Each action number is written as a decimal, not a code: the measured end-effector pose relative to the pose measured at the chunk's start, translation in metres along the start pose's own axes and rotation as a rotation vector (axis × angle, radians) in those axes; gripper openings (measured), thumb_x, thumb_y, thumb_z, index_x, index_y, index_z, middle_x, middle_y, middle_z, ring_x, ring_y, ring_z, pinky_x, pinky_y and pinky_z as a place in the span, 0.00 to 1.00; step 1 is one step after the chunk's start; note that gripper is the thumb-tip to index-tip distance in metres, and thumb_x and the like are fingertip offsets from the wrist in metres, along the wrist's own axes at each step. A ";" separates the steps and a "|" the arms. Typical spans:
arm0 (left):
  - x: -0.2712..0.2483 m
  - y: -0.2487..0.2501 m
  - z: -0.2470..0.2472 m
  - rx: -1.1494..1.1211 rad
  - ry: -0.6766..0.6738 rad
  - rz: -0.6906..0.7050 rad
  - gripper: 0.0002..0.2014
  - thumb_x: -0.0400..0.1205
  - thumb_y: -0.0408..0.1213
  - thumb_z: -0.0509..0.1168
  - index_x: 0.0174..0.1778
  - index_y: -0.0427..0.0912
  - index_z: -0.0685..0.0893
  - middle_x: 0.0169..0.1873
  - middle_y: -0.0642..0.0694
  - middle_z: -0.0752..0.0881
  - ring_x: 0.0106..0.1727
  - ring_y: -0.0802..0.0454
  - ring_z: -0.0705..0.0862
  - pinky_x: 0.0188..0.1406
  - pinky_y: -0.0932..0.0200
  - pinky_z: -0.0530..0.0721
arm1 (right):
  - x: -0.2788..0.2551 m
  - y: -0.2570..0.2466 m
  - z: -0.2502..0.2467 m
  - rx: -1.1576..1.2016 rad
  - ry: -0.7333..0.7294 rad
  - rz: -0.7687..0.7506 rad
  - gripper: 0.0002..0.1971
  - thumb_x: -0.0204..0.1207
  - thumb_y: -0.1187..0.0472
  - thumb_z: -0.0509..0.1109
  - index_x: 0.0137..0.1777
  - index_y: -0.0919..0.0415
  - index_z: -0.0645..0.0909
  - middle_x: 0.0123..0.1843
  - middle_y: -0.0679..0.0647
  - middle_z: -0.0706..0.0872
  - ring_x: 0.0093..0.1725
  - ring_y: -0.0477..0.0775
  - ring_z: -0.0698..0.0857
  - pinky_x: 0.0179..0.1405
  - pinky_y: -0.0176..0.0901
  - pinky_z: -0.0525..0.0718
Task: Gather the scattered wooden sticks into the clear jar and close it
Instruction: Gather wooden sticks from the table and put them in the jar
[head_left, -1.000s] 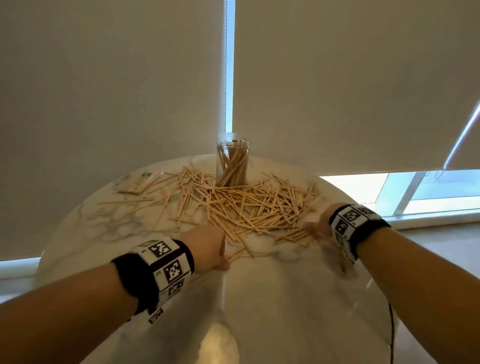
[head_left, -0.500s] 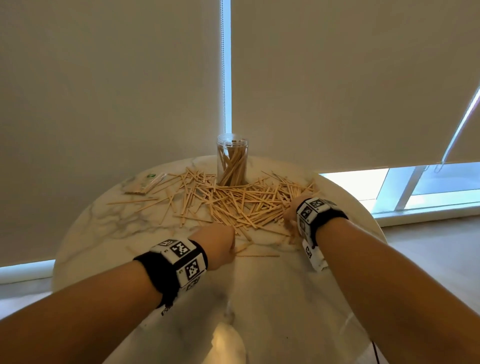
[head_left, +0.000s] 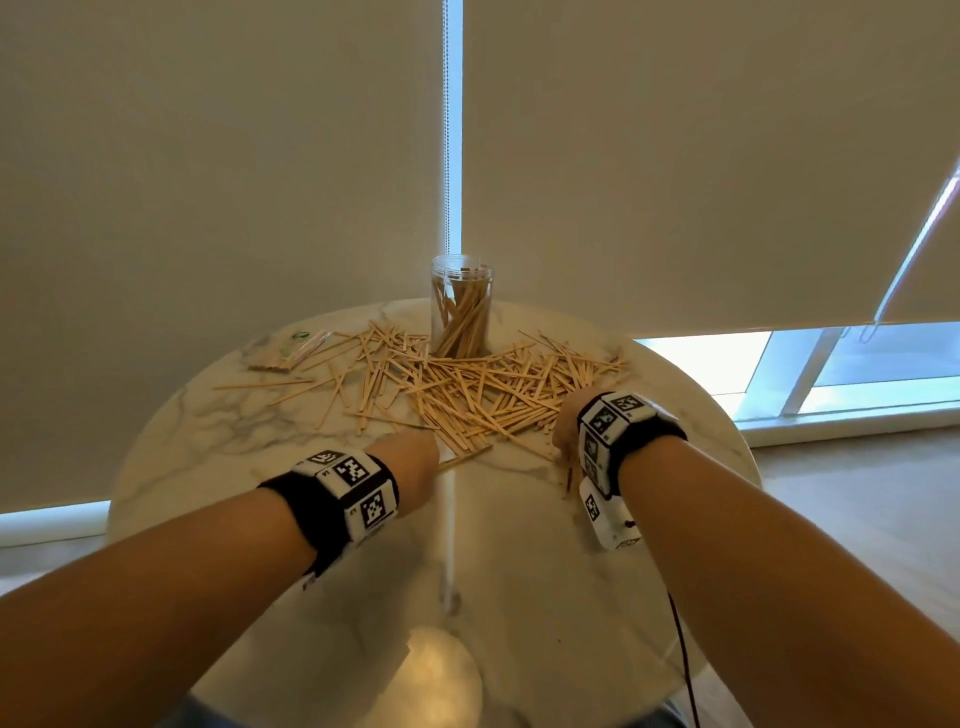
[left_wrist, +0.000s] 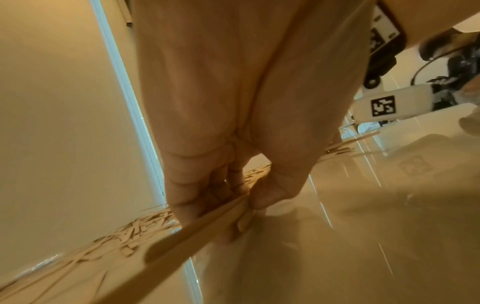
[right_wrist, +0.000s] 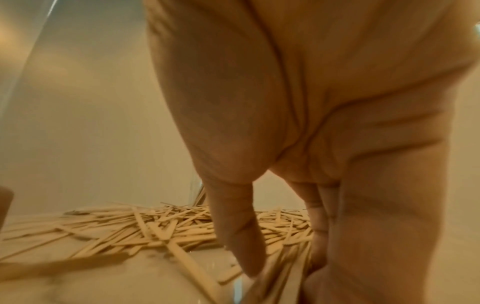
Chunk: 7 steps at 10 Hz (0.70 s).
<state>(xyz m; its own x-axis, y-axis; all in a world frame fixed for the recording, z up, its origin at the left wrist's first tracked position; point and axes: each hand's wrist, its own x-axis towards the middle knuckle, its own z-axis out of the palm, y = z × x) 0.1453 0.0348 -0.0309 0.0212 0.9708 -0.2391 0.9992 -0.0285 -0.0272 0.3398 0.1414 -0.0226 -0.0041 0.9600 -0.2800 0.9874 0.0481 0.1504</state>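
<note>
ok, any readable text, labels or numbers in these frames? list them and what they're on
No readable words or numbers.
Left wristband: black-and-white square marker codes, no text; tiny marks beside them too small to read.
Right wristband: same kind of marker codes only.
Packet at the table's far left: green mark, too small to read.
Clear jar: no label visible.

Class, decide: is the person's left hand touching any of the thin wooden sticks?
Touching. The left wrist view shows the left hand pinching flat wooden sticks between thumb and fingers just above the marble table.
</note>
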 end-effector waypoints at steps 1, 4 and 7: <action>0.001 -0.004 -0.007 0.000 -0.023 -0.015 0.13 0.88 0.33 0.55 0.64 0.35 0.79 0.59 0.39 0.83 0.55 0.43 0.84 0.47 0.56 0.81 | -0.004 -0.007 0.003 0.004 0.006 -0.020 0.15 0.70 0.49 0.80 0.53 0.54 0.85 0.40 0.50 0.81 0.48 0.57 0.83 0.53 0.51 0.86; -0.004 -0.018 -0.010 -0.418 0.097 -0.089 0.20 0.90 0.37 0.49 0.64 0.28 0.81 0.63 0.32 0.83 0.64 0.36 0.81 0.55 0.53 0.77 | -0.023 -0.014 0.007 0.051 0.030 -0.021 0.19 0.73 0.50 0.77 0.59 0.61 0.86 0.37 0.52 0.80 0.47 0.59 0.83 0.47 0.47 0.84; -0.007 -0.007 -0.007 -0.873 0.068 -0.036 0.18 0.90 0.39 0.51 0.56 0.31 0.83 0.45 0.36 0.83 0.40 0.42 0.81 0.43 0.47 0.81 | -0.050 -0.010 0.008 0.230 0.062 0.022 0.18 0.81 0.56 0.69 0.66 0.64 0.82 0.58 0.59 0.85 0.59 0.59 0.84 0.54 0.47 0.83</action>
<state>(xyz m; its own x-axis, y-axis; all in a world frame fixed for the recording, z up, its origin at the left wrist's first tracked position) 0.1382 0.0302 -0.0226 -0.0361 0.9804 -0.1935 0.6668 0.1679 0.7261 0.3311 0.0903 -0.0177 0.0149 0.9756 -0.2189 0.9973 -0.0301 -0.0664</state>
